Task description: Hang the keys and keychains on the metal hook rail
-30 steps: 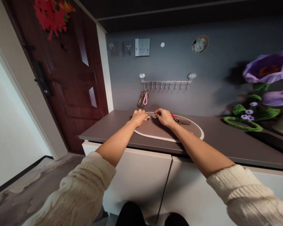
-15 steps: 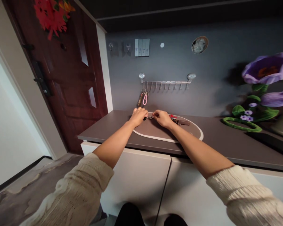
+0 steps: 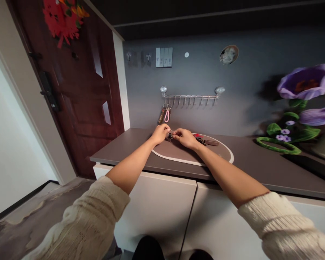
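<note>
Both hands meet over the left part of an oval brown mat [image 3: 176, 157] with a pale rim. My left hand [image 3: 161, 133] is closed, its thumb and fingertips pinching a small bunch of keys [image 3: 170, 136] with a dark part and shiny metal. From the other side my right hand [image 3: 184, 138] pinches the same keys; the fingers partly hide them. Just right of that hand, more keys [image 3: 202, 141] lie on the mat with a red piece [image 3: 198, 135] and a brown strap-like fob [image 3: 212, 143].
On the wall a clear hook rail [image 3: 191, 96] carries a brown key fob [image 3: 161, 115] and a pink loop [image 3: 167, 115] at its left end. Large purple flowers [image 3: 306, 85] stand at the right. A dark red door [image 3: 92, 108] is at left.
My left hand has turned so its thumb and fingertips show, and the keys now hang more visibly between both hands. The view has shifted slightly.
</note>
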`<action>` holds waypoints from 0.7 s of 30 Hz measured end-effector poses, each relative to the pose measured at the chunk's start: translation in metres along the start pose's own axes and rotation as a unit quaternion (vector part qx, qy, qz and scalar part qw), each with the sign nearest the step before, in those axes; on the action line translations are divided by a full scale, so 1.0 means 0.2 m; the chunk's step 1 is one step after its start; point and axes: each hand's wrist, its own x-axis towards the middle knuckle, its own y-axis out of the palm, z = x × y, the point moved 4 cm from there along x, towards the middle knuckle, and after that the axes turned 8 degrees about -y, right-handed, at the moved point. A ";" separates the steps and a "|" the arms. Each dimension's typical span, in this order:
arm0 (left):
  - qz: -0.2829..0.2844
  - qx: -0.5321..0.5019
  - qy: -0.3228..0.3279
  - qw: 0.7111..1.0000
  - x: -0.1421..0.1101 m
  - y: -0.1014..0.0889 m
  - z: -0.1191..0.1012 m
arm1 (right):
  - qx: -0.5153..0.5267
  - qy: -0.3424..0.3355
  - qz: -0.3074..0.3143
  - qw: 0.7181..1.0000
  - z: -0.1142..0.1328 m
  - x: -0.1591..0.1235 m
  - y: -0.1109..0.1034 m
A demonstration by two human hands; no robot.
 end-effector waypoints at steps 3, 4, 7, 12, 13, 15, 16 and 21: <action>0.000 -0.083 -0.033 0.996 0.00 0.00 0.01 | 0.047 0.005 -0.013 0.999 0.00 0.01 0.00; -0.001 -0.104 -0.042 0.994 0.00 0.00 0.01 | 0.063 0.003 -0.017 0.998 -0.01 0.01 0.00; 0.006 -0.156 -0.060 0.986 -0.01 0.01 0.01 | 0.109 -0.001 -0.033 0.993 -0.01 0.01 0.00; 0.019 -0.196 -0.073 0.978 -0.01 0.02 0.02 | 0.171 0.000 -0.052 0.984 -0.02 0.02 0.01; 0.020 -0.196 -0.073 0.978 -0.01 0.02 0.02 | 0.181 0.002 -0.055 0.982 -0.02 0.02 0.01; 0.024 -0.192 -0.072 0.978 -0.01 0.02 0.02 | 0.196 0.007 -0.061 0.979 -0.03 0.02 0.01; 0.027 -0.190 -0.072 0.979 -0.01 0.02 0.02 | 0.202 0.010 -0.062 0.977 -0.03 0.02 0.02; 0.042 -0.184 -0.075 0.979 -0.02 0.03 0.01 | 0.208 0.015 -0.065 0.976 -0.04 0.02 0.02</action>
